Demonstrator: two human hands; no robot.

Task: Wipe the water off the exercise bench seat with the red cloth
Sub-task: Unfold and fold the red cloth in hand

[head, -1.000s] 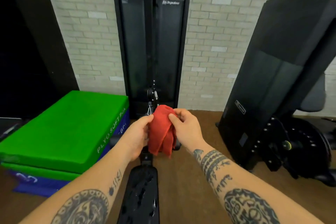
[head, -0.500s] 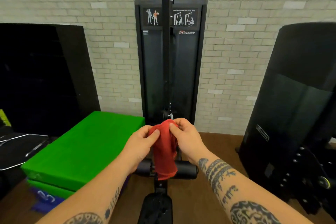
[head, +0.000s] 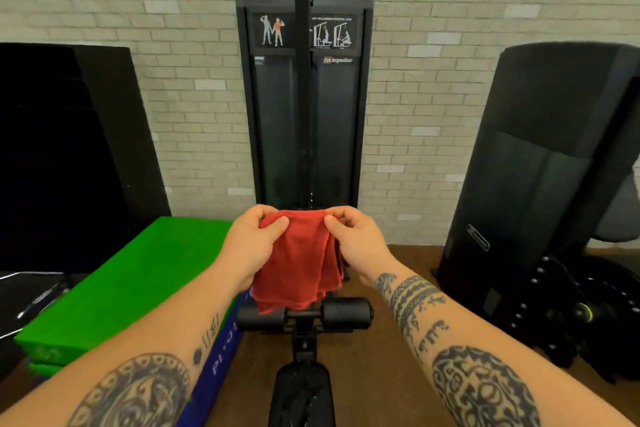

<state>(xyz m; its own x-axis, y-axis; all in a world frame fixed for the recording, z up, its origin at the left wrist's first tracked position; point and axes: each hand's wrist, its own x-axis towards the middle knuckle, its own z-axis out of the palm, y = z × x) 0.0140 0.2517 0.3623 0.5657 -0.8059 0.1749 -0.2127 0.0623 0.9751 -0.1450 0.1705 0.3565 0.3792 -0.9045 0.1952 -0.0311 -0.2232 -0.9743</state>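
Red cloth (head: pixel 297 263) held up above the wet bench seat (head: pixel 301 395)

Cloth folded, hanging in layers, top corners pinched; seat black, narrow, beaded with water, at 6 o'clock below the cloth, apart from it.

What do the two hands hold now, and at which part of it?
Both hold the red cloth by its top edge: left hand at the left corner, right hand at the right. It hangs folded.

Black bench seat (head: pixel 301 392), water droplets on it, wooden floor (head: pixel 381 374)

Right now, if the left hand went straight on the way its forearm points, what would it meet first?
The red cloth it already pinches, then probably the right hand; beyond that the black machine, though depth is unclear.
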